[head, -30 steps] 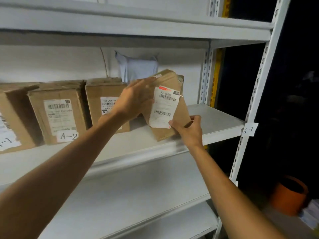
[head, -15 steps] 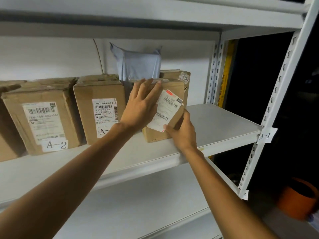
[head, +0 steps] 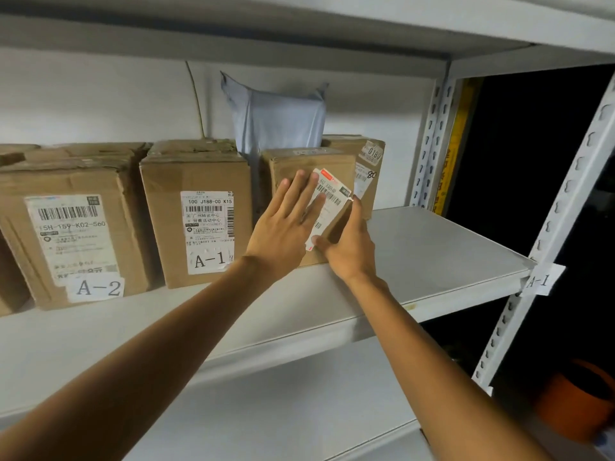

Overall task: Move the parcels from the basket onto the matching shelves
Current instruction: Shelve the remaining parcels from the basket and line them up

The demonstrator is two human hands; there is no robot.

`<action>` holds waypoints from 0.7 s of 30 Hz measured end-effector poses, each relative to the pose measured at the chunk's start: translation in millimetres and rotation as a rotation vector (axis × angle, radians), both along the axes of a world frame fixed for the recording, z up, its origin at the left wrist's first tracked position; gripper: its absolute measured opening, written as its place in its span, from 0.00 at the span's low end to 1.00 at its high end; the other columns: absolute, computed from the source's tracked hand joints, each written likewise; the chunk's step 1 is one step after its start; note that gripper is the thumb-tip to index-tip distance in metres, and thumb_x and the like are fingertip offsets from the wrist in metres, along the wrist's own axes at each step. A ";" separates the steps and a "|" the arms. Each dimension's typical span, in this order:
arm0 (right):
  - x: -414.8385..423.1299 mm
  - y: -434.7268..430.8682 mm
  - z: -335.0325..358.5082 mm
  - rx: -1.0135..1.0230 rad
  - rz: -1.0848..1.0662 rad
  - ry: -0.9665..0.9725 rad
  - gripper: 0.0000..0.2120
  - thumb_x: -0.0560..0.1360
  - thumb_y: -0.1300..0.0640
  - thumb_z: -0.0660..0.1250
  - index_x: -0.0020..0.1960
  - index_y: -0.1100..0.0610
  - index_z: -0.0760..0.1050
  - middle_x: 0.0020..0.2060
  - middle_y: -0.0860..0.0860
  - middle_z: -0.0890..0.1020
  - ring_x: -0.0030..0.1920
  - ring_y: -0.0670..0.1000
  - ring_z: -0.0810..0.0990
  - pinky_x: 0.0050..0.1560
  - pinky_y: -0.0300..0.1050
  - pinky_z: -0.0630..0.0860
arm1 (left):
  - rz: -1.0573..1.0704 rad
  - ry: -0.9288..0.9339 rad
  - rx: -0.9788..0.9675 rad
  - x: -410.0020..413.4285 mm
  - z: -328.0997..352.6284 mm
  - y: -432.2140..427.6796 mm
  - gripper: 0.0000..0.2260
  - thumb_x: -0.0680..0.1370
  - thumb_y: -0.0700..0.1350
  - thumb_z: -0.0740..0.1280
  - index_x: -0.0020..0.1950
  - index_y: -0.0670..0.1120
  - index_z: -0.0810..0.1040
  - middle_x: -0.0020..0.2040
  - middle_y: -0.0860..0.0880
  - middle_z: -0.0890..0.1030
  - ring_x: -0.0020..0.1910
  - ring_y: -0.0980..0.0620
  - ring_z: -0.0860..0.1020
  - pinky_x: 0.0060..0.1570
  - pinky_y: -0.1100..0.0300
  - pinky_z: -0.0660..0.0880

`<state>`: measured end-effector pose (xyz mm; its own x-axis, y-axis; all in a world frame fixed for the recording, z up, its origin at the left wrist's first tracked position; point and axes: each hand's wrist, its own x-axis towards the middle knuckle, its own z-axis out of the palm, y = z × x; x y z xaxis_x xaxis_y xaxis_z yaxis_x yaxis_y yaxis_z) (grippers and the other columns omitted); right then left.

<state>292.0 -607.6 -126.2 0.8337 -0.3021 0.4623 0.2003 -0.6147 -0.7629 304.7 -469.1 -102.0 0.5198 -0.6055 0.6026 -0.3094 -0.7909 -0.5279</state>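
A small cardboard parcel (head: 309, 164) with a tilted white barcode label stands on the white shelf (head: 432, 257) tagged A-1 (head: 539, 281). My left hand (head: 283, 224) lies flat against its front, fingers spread. My right hand (head: 349, 244) holds its lower right corner, thumb on the label. Left of it stand a box marked A-1 (head: 196, 211) and a box marked A-2 (head: 70, 231). Behind it are a grey poly mailer (head: 279, 118) and another cardboard box (head: 369, 158).
A white slotted upright (head: 545, 234) frames the shelf's right side, with a dark gap beyond. An orange bucket (head: 575, 400) sits low at the right. Another white shelf (head: 283, 410) runs below, and one above. The basket is out of view.
The parcel was tilted in the air at the shelf's front; it now stands upright on the shelf, pushed back between the A-1 box and the rear box. My left hand has flattened on its front.
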 end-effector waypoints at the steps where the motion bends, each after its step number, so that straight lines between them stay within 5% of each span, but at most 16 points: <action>1: 3.5 -0.2 1.2 -0.007 0.011 0.002 0.47 0.70 0.52 0.76 0.77 0.49 0.49 0.68 0.55 0.72 0.65 0.58 0.74 0.60 0.54 0.75 | 0.009 -0.008 -0.004 3.9 -0.3 0.0 0.38 0.75 0.54 0.63 0.78 0.43 0.48 0.77 0.39 0.41 0.76 0.38 0.40 0.75 0.45 0.40; 8: 25.9 -2.2 2.3 -0.028 0.059 0.010 0.45 0.69 0.50 0.76 0.76 0.50 0.51 0.68 0.55 0.72 0.64 0.58 0.75 0.58 0.55 0.78 | 0.031 -0.010 -0.031 20.5 -2.2 1.7 0.31 0.77 0.49 0.54 0.77 0.45 0.46 0.78 0.41 0.42 0.76 0.41 0.40 0.75 0.47 0.40; 16: 36.4 -11.5 2.7 -0.051 0.148 -0.054 0.41 0.60 0.40 0.79 0.65 0.51 0.64 0.61 0.52 0.77 0.60 0.57 0.77 0.54 0.51 0.75 | -0.024 -0.151 -0.152 16.6 -4.8 -1.2 0.32 0.69 0.47 0.72 0.72 0.47 0.69 0.75 0.38 0.62 0.73 0.36 0.60 0.72 0.41 0.53; 21: 41.2 -6.9 -1.1 -0.070 0.138 -0.050 0.37 0.63 0.40 0.77 0.64 0.52 0.66 0.59 0.53 0.78 0.58 0.59 0.78 0.53 0.52 0.74 | 0.019 -0.117 -0.124 16.0 -6.0 2.3 0.32 0.71 0.49 0.74 0.73 0.50 0.67 0.76 0.39 0.60 0.74 0.36 0.57 0.72 0.40 0.55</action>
<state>333.1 -614.5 -127.3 0.8407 -0.1515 0.5199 0.3230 -0.6303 -0.7060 320.7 -466.9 -107.9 0.4527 -0.5134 0.7290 -0.2359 -0.8574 -0.4573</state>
